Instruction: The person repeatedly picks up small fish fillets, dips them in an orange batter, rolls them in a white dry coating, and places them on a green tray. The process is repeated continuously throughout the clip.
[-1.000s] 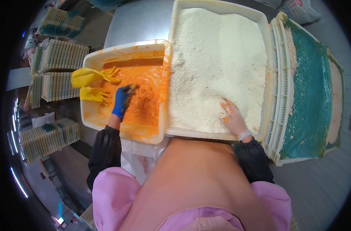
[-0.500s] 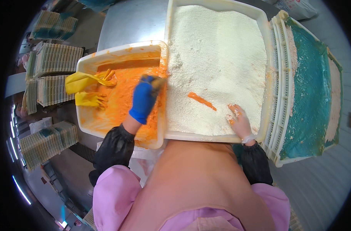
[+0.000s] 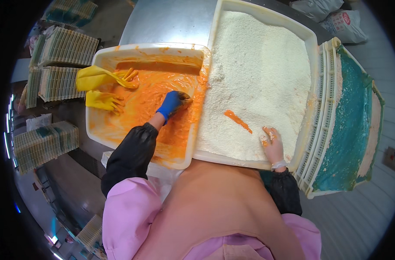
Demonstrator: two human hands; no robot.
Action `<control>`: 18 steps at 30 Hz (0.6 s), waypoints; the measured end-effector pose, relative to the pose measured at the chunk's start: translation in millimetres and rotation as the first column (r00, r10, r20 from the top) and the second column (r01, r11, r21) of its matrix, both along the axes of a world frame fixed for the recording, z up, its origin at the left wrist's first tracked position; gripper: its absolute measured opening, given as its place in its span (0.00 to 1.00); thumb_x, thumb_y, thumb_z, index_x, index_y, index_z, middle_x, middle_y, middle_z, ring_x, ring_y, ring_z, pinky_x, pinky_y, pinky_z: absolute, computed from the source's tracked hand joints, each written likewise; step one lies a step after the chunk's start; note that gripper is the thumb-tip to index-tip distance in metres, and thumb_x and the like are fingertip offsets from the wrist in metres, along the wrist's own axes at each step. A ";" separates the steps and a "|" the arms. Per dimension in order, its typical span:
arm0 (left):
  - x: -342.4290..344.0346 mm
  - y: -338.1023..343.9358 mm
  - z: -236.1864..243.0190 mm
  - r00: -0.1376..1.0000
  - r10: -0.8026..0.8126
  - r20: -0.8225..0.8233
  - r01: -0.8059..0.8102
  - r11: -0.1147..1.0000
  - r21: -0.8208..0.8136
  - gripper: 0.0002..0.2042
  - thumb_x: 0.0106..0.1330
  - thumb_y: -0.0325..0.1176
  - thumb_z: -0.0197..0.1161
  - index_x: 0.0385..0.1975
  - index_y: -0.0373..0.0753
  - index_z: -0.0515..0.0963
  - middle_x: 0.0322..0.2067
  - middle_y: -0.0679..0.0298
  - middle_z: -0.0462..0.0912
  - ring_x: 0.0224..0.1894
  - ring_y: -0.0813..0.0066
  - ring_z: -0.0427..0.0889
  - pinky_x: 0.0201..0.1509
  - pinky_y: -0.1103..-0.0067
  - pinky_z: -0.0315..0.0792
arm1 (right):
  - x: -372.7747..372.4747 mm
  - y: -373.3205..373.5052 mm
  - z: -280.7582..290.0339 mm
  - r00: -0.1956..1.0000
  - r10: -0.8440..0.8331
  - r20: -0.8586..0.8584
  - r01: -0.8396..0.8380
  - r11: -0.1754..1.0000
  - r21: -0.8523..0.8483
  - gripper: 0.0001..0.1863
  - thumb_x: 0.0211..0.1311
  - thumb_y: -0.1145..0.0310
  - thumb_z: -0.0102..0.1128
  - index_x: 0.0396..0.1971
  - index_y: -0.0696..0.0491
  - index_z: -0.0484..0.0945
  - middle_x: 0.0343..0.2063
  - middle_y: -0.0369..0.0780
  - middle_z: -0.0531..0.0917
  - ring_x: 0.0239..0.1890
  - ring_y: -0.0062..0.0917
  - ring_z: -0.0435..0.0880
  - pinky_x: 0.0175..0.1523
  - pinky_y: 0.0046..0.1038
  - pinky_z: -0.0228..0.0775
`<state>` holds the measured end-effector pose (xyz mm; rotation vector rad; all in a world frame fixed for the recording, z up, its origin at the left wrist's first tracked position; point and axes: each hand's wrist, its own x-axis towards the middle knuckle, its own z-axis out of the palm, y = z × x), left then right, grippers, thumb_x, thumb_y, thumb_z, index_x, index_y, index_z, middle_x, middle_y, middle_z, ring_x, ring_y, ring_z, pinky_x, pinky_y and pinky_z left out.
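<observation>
Orange strip (image 3: 238, 121): one piece, lying on the white crumbs (image 3: 262, 73) in the near half of the tray (image 3: 232, 160), slanted, left end farther from the person. Nothing touching it but crumbs.

Right hand (image 3: 274, 145): thin clear glove, just right of the strip's near end, not touching it. Fingers part-curled, slightly spread, tips down at the crumbs. Orange smears and crumbs stuck on the fingertips. No object seen in its grip.

Left hand (image 3: 171, 104): blue glove, over the right part of the tub (image 3: 93, 128), at the orange mix (image 3: 149, 99). Fingers bunched, tips soiled. Can't tell if it has a lump of mix pinched, or how far the fingers are parted underneath.

Tub sits directly left of the tray, side against side. Mix smeared up its walls and on the right rim. Two yellow gloves (image 3: 93, 79) hang over its left rim, finger ends inside.

Farther out: metal table (image 3: 167, 21) beyond the tub. White frames (image 3: 321, 108) stacked right of the tray, green mesh (image 3: 349, 125) on top with pale bits on it. Sacks (image 3: 344, 26) at far right. More frame stacks (image 3: 69, 45) off left. Person wears black oversleeves (image 3: 134, 147) and a tan apron (image 3: 219, 199).
</observation>
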<state>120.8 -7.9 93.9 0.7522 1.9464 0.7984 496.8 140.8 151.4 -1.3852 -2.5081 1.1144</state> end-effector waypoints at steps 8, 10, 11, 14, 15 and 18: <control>9.2 1.4 -2.9 0.996 -0.004 -0.086 0.005 1.000 0.011 0.11 0.50 0.23 0.61 0.35 0.31 0.77 0.28 0.59 0.80 0.31 0.78 0.76 0.35 0.82 0.71 | 2.4 -1.5 -5.5 0.999 0.050 0.018 -0.051 0.997 0.061 0.20 0.51 0.71 0.57 0.47 0.52 0.73 0.50 0.48 0.68 0.52 0.41 0.65 0.57 0.34 0.58; 2.4 -0.4 9.7 0.981 -0.095 -0.171 0.104 0.994 0.044 0.07 0.54 0.24 0.59 0.32 0.31 0.78 0.26 0.64 0.79 0.29 0.80 0.76 0.34 0.84 0.70 | 3.6 -3.8 -5.1 0.999 0.036 -0.005 -0.036 0.999 0.032 0.20 0.50 0.72 0.56 0.47 0.52 0.73 0.51 0.48 0.68 0.52 0.41 0.65 0.57 0.33 0.58; -6.9 -4.2 12.8 0.995 -0.032 -0.090 0.041 0.994 0.101 0.07 0.55 0.25 0.60 0.32 0.31 0.78 0.26 0.65 0.79 0.29 0.80 0.76 0.33 0.84 0.70 | 4.4 -4.2 -4.3 0.999 0.029 -0.018 -0.029 0.999 0.017 0.20 0.50 0.72 0.56 0.47 0.52 0.73 0.51 0.48 0.68 0.52 0.41 0.65 0.57 0.33 0.58; -27.7 -8.1 45.1 0.977 0.131 0.169 -0.164 0.966 0.200 0.09 0.57 0.29 0.61 0.33 0.31 0.78 0.27 0.66 0.79 0.29 0.81 0.76 0.33 0.83 0.70 | 4.4 -6.0 0.4 0.999 0.035 -0.025 -0.035 0.999 -0.015 0.21 0.49 0.73 0.57 0.47 0.52 0.73 0.52 0.47 0.67 0.52 0.41 0.65 0.57 0.32 0.58; -29.5 -3.9 64.7 0.948 0.181 0.262 -0.239 0.949 0.207 0.10 0.57 0.30 0.61 0.34 0.31 0.78 0.27 0.67 0.79 0.29 0.80 0.76 0.34 0.83 0.71 | 5.0 -5.7 -0.9 0.999 0.030 -0.036 -0.031 0.999 -0.012 0.21 0.49 0.73 0.57 0.47 0.53 0.73 0.52 0.47 0.67 0.52 0.41 0.65 0.57 0.32 0.58; -12.0 14.1 116.9 0.942 0.146 0.302 -0.229 0.938 0.261 0.11 0.59 0.29 0.59 0.39 0.31 0.76 0.32 0.65 0.79 0.34 0.79 0.76 0.40 0.84 0.71 | 7.2 -6.2 -4.7 0.998 0.021 -0.062 -0.021 1.000 -0.003 0.20 0.49 0.73 0.57 0.47 0.53 0.73 0.51 0.47 0.68 0.52 0.41 0.65 0.57 0.32 0.58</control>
